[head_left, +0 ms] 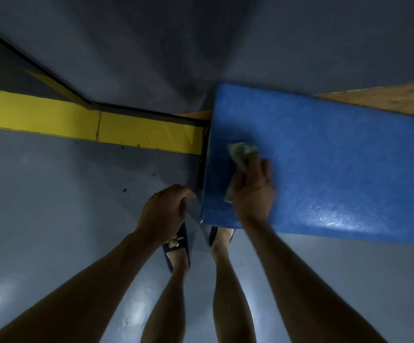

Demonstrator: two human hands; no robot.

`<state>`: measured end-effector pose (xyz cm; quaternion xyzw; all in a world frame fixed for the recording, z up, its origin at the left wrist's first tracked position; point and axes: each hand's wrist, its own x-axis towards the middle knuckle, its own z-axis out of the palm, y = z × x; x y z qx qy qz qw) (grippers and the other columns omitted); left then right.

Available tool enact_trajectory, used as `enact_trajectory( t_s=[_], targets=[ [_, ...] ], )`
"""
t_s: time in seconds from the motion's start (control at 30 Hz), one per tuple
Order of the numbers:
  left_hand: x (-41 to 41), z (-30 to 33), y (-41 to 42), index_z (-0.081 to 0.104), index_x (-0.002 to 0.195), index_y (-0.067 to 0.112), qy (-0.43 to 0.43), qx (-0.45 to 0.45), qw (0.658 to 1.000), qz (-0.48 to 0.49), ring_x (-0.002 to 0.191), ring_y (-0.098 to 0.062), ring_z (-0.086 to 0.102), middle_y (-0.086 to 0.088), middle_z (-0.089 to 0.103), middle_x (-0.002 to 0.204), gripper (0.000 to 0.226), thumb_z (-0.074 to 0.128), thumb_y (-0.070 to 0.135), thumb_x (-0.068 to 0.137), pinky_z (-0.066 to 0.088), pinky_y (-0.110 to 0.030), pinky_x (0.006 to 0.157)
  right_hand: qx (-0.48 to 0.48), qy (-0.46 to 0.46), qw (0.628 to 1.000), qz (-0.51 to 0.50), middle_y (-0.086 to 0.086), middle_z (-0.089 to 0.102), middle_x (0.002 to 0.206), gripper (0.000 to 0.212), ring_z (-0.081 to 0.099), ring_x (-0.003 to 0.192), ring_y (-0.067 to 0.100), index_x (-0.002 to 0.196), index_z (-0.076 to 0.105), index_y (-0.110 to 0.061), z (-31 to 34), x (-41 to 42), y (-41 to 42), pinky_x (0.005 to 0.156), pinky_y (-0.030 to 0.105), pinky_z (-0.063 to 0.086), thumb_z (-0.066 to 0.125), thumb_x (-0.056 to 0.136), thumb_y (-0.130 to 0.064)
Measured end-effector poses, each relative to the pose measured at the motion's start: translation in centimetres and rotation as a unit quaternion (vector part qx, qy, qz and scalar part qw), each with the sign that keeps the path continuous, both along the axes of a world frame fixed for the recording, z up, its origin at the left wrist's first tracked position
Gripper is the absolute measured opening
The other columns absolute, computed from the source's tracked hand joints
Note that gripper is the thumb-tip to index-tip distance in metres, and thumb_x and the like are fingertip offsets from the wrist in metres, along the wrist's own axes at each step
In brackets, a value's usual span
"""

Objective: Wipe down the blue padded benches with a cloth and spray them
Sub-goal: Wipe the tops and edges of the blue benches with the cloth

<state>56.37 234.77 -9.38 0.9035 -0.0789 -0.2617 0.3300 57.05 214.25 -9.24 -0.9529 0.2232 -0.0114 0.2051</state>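
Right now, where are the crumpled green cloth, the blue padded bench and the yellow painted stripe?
crumpled green cloth (241,153), head view, exposed upper folds.
blue padded bench (337,174), head view, top surface.
yellow painted stripe (52,117), head view, middle.

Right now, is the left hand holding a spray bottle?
No, the left hand hangs empty beside the blue bench.

The bench (337,169) runs off the right edge, its far end unseen. The right hand (253,191) covers most of the cloth (241,154), only crumpled edges poking out. The left hand (162,209) curls, palm hidden. The bench hides the toes of one sandal (214,235). Both forearms leave the frame below.
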Motion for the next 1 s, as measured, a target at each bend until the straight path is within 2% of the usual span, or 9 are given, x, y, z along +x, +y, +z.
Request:
enact_trajectory(
  t_s=[0.17,0.23,0.3,0.4,0.57,0.7,0.83,0.93,1.0],
  targets=[
    [-0.2,0.5,0.9,0.069,0.098,0.02,0.01,0.046,0.999,-0.014,0.084,-0.016,0.066,0.005,0.067,0.09,0.02,0.053,0.009,0.094,0.044,-0.023,0.064,0.015,0.019,0.947,0.32,0.007,0.062,0.103,0.035,0.063,0.079,0.025,0.116,0.063,-0.017,0.3,-2.8,4.5,0.052,0.031,0.055,0.064,0.082,-0.013],
    [-0.4,0.4,1.6,0.07,0.099,0.021,0.018,0.062,0.996,-0.054,0.086,-0.019,0.067,0.003,0.069,0.094,0.021,0.054,0.008,0.093,0.05,-0.03,0.068,0.01,0.041,0.929,0.369,0.005,0.062,0.1,0.035,0.063,0.076,0.023,0.111,0.066,-0.017,0.5,-3.4,3.6,0.051,0.029,0.053,0.062,0.077,-0.019],
    [-0.6,0.4,2.4,0.068,0.106,0.024,0.024,0.057,0.996,-0.058,0.094,-0.015,0.067,0.005,0.07,0.105,0.026,0.054,0.006,0.093,0.056,-0.036,0.08,-0.012,0.044,0.921,0.386,0.005,0.062,0.101,0.034,0.064,0.075,0.025,0.111,0.066,-0.017,0.8,-3.3,1.7,0.052,0.029,0.053,0.066,0.077,-0.015],
    [-0.6,0.2,2.7,0.067,0.114,0.022,0.019,0.041,0.998,-0.048,0.103,-0.012,0.066,0.006,0.07,0.114,0.03,0.055,0.004,0.093,0.051,-0.026,0.086,-0.09,0.034,0.932,0.35,0.011,0.065,0.107,0.041,0.066,0.075,0.034,0.119,0.064,-0.014,1.6,-2.8,-4.1,0.049,0.033,0.054,0.062,0.079,-0.021],
    [0.2,0.1,0.7,0.062,0.124,0.024,0.035,0.015,0.999,-0.03,0.108,-0.012,0.064,0.005,0.067,0.123,0.034,0.048,0.008,0.097,0.052,-0.029,0.088,-0.116,0.104,0.984,0.092,0.015,0.052,0.107,0.044,0.059,0.071,0.044,0.128,0.053,-0.015,2.8,-4.0,-12.4,0.057,0.043,0.048,0.058,0.085,-0.024],
    [0.5,-0.1,-0.6,0.06,0.125,0.029,0.055,-0.013,0.998,-0.006,0.109,-0.01,0.064,0.008,0.068,0.121,0.039,0.044,0.008,0.096,0.053,-0.036,0.092,-0.034,0.072,0.996,-0.032,0.013,0.053,0.104,0.049,0.059,0.074,0.04,0.122,0.057,-0.01,1.9,-6.7,-6.1,0.058,0.037,0.045,0.053,0.073,-0.017],
    [0.1,-0.2,-1.0,0.061,0.121,0.032,0.067,-0.005,0.998,0.002,0.102,-0.011,0.065,0.011,0.069,0.114,0.032,0.047,0.015,0.097,0.056,-0.038,0.086,0.075,0.056,0.989,0.116,0.004,0.06,0.109,0.052,0.064,0.079,0.018,0.117,0.053,-0.019,1.9,-8.1,3.7,0.061,0.024,0.052,0.075,0.072,-0.004],
    [-0.3,-0.4,-0.4,0.063,0.114,0.028,0.075,0.001,0.997,0.005,0.094,-0.012,0.066,0.009,0.071,0.105,0.024,0.056,0.017,0.093,0.057,-0.04,0.081,0.092,0.086,0.949,0.29,0.004,0.062,0.105,0.056,0.067,0.081,0.024,0.119,0.054,-0.02,1.8,-7.1,4.3,0.061,0.038,0.06,0.083,0.071,-0.015],
    [-0.6,-0.7,0.3,0.065,0.114,0.024,0.073,-0.003,0.997,0.019,0.098,-0.012,0.067,0.007,0.071,0.108,0.03,0.053,0.007,0.092,0.057,-0.038,0.084,0.048,0.084,0.948,0.303,0.006,0.061,0.108,0.051,0.065,0.082,0.027,0.124,0.055,-0.019,1.6,-6.1,1.8,0.057,0.038,0.058,0.076,0.077,-0.016]
  ],
)
